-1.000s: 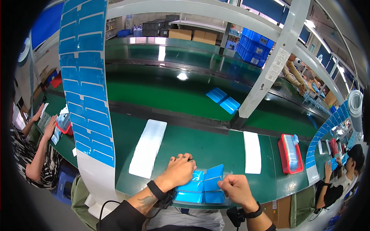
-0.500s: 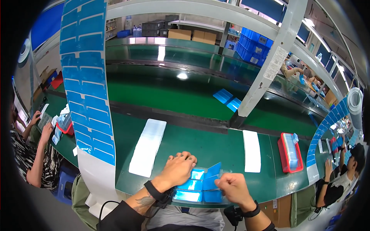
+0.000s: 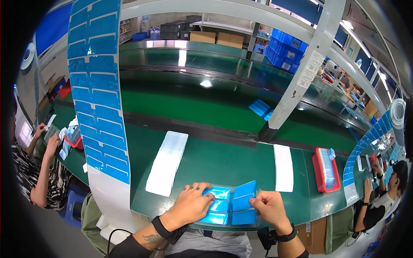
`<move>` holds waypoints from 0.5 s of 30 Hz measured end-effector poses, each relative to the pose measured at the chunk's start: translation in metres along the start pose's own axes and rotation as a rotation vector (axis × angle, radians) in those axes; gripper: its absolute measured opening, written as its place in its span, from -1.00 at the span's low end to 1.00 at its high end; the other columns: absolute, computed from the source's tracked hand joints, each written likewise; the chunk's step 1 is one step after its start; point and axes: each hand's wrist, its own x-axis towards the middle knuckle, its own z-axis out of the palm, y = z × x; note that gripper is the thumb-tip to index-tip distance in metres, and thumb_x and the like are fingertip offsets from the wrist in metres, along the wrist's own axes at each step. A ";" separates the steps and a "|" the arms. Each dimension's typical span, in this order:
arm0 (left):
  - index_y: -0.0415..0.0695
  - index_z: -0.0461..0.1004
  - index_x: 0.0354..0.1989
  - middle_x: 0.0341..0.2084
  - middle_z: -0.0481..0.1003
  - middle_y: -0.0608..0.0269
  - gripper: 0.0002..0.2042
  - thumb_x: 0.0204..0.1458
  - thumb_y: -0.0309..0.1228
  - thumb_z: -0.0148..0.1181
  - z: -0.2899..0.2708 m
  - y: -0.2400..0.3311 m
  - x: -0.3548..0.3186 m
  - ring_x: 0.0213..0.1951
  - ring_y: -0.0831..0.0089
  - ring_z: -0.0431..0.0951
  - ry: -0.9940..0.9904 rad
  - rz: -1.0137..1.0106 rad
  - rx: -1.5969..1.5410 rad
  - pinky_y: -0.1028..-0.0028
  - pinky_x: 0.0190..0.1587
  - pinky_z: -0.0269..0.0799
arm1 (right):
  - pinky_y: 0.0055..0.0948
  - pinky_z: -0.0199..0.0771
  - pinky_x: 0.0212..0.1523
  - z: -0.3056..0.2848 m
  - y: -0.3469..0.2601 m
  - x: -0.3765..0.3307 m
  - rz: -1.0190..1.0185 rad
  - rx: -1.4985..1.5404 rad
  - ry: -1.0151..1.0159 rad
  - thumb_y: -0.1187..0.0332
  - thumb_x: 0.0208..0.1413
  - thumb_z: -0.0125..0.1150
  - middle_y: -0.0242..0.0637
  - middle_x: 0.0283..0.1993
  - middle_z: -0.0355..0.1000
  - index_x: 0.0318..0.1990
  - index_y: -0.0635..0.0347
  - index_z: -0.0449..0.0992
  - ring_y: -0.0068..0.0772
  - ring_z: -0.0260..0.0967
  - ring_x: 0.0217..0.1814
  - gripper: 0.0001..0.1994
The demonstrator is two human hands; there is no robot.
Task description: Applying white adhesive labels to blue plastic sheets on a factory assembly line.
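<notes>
In front of me on the green bench lies a clear flat plastic sheet [image 3: 233,192] bearing two columns of glossy blue film panels. My left hand [image 3: 192,204] rests on the left column of panels [image 3: 220,206], its fingers laid out over the edge. At the right column, my right hand [image 3: 267,206] is closed in a pinch at the edge of a middle blue film panel [image 3: 243,203]. The upper blue panel [image 3: 245,189] there tilts up. My right fingertips partly hide the pinched edge.
A fanned stack of white cards [image 3: 167,163] lies left, another white stack [image 3: 283,167] right. Beyond it stands a red basket [image 3: 319,172] of film pieces. A long strip of blue labels [image 3: 97,94] hangs at left. A conveyor [image 3: 193,96] runs behind; co-workers sit on both sides.
My left hand has slid toward me, uncovering more of the upper left panel. My right hand and the plastic sheet have shifted slightly right. The blue sheets on the conveyor have travelled right.
</notes>
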 end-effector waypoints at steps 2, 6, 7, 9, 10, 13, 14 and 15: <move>-0.07 0.60 -0.29 -0.05 0.40 0.20 -0.86 0.01 -0.36 0.20 0.007 -0.006 -0.001 -0.05 0.21 0.39 0.019 0.025 0.049 0.20 -0.05 0.28 | -0.64 0.08 -0.66 -0.003 0.010 -0.002 0.021 -0.076 0.010 0.42 0.10 0.23 -0.53 -0.70 0.28 -0.65 0.24 0.37 -0.79 0.12 -0.66 -0.70; -0.06 0.59 -0.31 -0.12 0.44 0.23 -0.87 0.00 -0.35 0.18 0.013 0.001 -0.005 -0.09 0.25 0.42 -0.027 0.013 0.254 0.22 -0.12 0.28 | -0.63 0.03 -0.69 -0.006 0.020 -0.006 0.041 -0.163 0.034 0.41 0.08 0.25 -0.54 -0.73 0.24 -0.64 0.27 0.39 -0.79 0.08 -0.68 -0.71; -0.07 0.59 -0.31 -0.15 0.45 0.24 -0.86 0.00 -0.34 0.17 0.015 0.007 -0.006 -0.11 0.27 0.44 -0.073 -0.003 0.345 0.23 -0.14 0.28 | -0.62 0.02 -0.69 -0.007 0.020 -0.007 0.068 -0.154 0.042 0.41 0.08 0.26 -0.55 -0.74 0.23 -0.64 0.28 0.40 -0.79 0.08 -0.68 -0.71; -0.09 0.57 -0.28 -0.17 0.46 0.24 -0.83 0.01 -0.33 0.16 0.024 0.018 -0.012 -0.13 0.27 0.45 -0.054 -0.001 0.304 0.23 -0.15 0.28 | -0.62 0.02 -0.69 -0.007 0.024 -0.009 0.069 -0.150 0.046 0.41 0.08 0.26 -0.55 -0.73 0.24 -0.63 0.28 0.40 -0.79 0.09 -0.68 -0.72; -0.12 0.55 -0.25 -0.19 0.47 0.23 -0.81 0.02 -0.32 0.14 0.028 0.023 -0.014 -0.15 0.27 0.46 -0.033 0.002 0.262 0.23 -0.15 0.28 | -0.62 0.03 -0.69 -0.007 0.025 -0.009 0.069 -0.148 0.050 0.41 0.07 0.26 -0.55 -0.73 0.24 -0.63 0.28 0.41 -0.80 0.09 -0.67 -0.72; -0.22 0.49 -0.16 -0.17 0.46 0.12 -0.70 0.02 -0.28 0.14 0.034 0.037 -0.013 -0.13 0.25 0.46 0.033 0.033 0.185 0.23 -0.13 0.29 | -0.63 0.03 -0.69 -0.005 0.026 -0.010 0.091 -0.117 0.034 0.42 0.07 0.27 -0.55 -0.73 0.25 -0.63 0.28 0.41 -0.80 0.10 -0.67 -0.72; -0.24 0.47 -0.14 -0.16 0.46 0.09 -0.68 0.02 -0.27 0.14 0.036 0.040 -0.012 -0.11 0.24 0.46 0.065 0.045 0.146 0.23 -0.12 0.30 | -0.63 0.03 -0.69 -0.005 0.027 -0.010 0.093 -0.115 0.030 0.42 0.07 0.27 -0.55 -0.73 0.25 -0.63 0.28 0.41 -0.80 0.10 -0.67 -0.72; -0.27 0.46 -0.11 -0.14 0.45 0.05 -0.65 0.01 -0.27 0.14 0.036 0.043 -0.011 -0.08 0.22 0.46 0.054 0.048 0.156 0.24 -0.10 0.30 | -0.63 0.03 -0.68 -0.005 0.028 -0.011 0.074 -0.107 0.036 0.42 0.07 0.27 -0.55 -0.72 0.25 -0.63 0.27 0.41 -0.80 0.10 -0.66 -0.73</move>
